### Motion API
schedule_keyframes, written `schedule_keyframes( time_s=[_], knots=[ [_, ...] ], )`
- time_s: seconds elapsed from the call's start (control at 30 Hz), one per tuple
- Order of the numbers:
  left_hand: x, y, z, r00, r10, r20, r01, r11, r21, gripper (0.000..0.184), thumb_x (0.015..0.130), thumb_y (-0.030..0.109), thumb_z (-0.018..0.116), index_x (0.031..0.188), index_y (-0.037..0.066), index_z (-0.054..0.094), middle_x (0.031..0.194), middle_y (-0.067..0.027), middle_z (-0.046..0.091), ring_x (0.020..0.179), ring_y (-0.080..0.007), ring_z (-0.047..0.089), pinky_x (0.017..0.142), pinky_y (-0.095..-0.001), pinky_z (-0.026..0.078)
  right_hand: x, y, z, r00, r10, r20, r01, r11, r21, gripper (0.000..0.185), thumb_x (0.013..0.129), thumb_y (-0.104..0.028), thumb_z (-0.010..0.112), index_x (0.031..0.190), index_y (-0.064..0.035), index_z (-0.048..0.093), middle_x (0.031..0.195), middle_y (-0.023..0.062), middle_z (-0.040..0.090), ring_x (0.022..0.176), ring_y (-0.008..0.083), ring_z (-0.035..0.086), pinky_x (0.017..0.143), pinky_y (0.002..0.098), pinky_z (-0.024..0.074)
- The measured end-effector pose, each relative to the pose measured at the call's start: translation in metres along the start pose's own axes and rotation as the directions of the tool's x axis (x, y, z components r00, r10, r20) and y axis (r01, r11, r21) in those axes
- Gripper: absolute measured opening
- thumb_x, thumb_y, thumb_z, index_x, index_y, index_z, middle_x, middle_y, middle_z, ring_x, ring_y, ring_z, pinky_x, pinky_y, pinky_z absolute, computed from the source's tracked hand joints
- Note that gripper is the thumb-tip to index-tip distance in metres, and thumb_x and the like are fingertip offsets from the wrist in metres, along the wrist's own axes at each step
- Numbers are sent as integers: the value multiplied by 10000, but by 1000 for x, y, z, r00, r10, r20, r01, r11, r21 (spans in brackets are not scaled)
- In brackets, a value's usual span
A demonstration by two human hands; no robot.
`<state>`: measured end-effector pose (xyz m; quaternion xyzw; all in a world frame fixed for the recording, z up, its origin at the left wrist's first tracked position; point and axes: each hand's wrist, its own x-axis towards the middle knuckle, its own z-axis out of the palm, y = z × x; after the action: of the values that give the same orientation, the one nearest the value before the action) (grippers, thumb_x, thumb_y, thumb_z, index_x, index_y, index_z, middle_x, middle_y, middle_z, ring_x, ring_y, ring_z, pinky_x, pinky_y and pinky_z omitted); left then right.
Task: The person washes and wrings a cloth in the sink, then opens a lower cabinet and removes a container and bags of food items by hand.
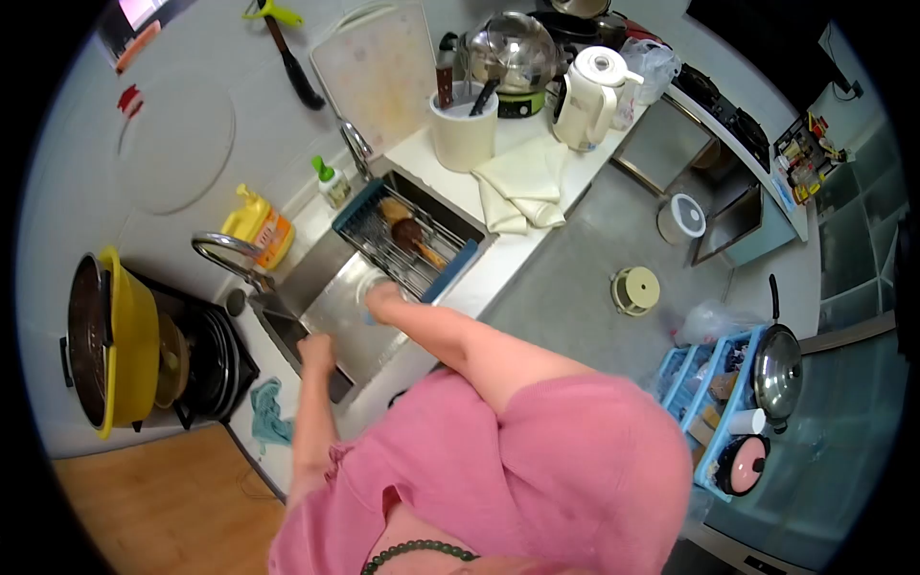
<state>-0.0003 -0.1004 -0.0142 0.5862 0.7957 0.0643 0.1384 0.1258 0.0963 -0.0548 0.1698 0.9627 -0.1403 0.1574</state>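
Over the steel sink point(356, 331), my right hand point(383, 303) is closed on a clear, whitish rounded thing point(368, 284), partly covered by my fingers; its kind cannot be made out. My left hand point(316, 353) is closed at the sink's left side, close to the rim, and whatever it may hold is hidden. Beyond my right hand, a drying rack point(356, 218) with blue ends spans the sink. A dark brown round utensil with a wooden handle point(409, 234) lies in it. The curved faucet point(225, 241) stands behind the sink to the left.
A yellow bottle point(259, 228) and a green-topped pump bottle point(331, 182) stand behind the sink. Left are a yellow basin point(131, 340) and a teal cloth point(272, 414). Rightward are a utensil holder point(462, 129), folded cloth point(522, 182) and white kettle point(586, 101). A stool point(636, 289) stands on the floor.
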Motion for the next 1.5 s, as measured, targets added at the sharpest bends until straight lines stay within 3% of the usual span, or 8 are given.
schedule_keyframes(
  time_s=[0.1, 0.17, 0.47, 0.63, 0.73, 0.87, 1.33, 1.5],
  knots=[
    [1, 74, 2, 967, -253, -41, 190, 815, -548, 343, 832, 275, 561, 1098, 60, 597, 972, -138, 623, 900, -243, 599, 735, -347, 483, -72, -15, -50, 990, 126, 65, -141, 920, 365, 371, 598, -263, 752, 872, -40, 641, 919, 158, 635, 864, 271, 616, 722, 368, 493],
    [-5, 111, -18, 828, -438, 351, 315, -155, -936, 423, 881, 320, 519, 1223, 71, 495, 1032, -91, 590, 861, -191, 595, 705, -311, 498, -79, -23, -47, 992, 126, -12, -110, 906, 409, 512, 584, -244, 764, 1006, -33, 565, 966, 178, 604, 911, 307, 591, 769, 384, 479],
    [-20, 94, 7, 903, -385, 193, 40, -371, -928, 333, 862, 78, 548, 1173, -11, 469, 988, -73, 578, 775, -124, 589, 646, -236, 508, -128, -35, -46, 989, 66, -129, 117, 159, 980, 349, 698, -255, 727, 919, -34, 571, 748, 105, 615, 618, 191, 620, 523, 272, 502],
    [-23, 106, -12, 965, -197, 175, 140, -179, -974, 309, 831, 70, 584, 1123, -5, 515, 927, -67, 604, 765, -107, 583, 648, -207, 472, -142, -20, -39, 993, 76, 95, -87, -99, 991, 258, 777, -285, 655, 884, -56, 603, 742, 47, 624, 576, 111, 593, 522, 245, 482],
    [-19, 117, -22, 979, -167, 118, 156, 233, -960, 289, 826, 89, 594, 1091, -11, 539, 874, -60, 616, 740, -85, 559, 621, -194, 434, -139, -17, -25, 887, 268, -377, 107, 675, 730, 224, 748, -243, 617, 822, -32, 608, 797, 153, 619, 690, 286, 601, 641, 369, 469],
    [-24, 134, -35, 958, -207, -197, 25, 746, -665, 239, 844, 181, 567, 963, -23, 606, 747, -78, 609, 666, -105, 533, 569, -255, 413, -160, -14, -61, 882, 150, -447, 271, 615, 741, 225, 742, -264, 628, 784, -45, 597, 783, 153, 601, 769, 315, 579, 680, 374, 458],
    [38, 261, -42, 905, -426, -2, 50, 111, -993, 325, 932, 313, 435, 1025, 28, 560, 825, 12, 550, 668, -56, 484, 593, -204, 390, -247, 66, -129, 439, 208, -874, 234, 913, 335, 220, 714, -211, 667, 794, -61, 529, 775, 110, 534, 774, 297, 523, 687, 370, 438],
    [52, 279, -40, 941, -334, 59, 50, -36, -998, 357, 928, 334, 440, 1043, 18, 559, 894, -11, 593, 758, -79, 555, 662, -220, 440, -254, 91, -119, 734, 379, -564, 186, 687, 703, 418, 656, -284, 761, 844, -14, 503, 784, 127, 552, 728, 276, 564, 661, 357, 464]
  ],
)
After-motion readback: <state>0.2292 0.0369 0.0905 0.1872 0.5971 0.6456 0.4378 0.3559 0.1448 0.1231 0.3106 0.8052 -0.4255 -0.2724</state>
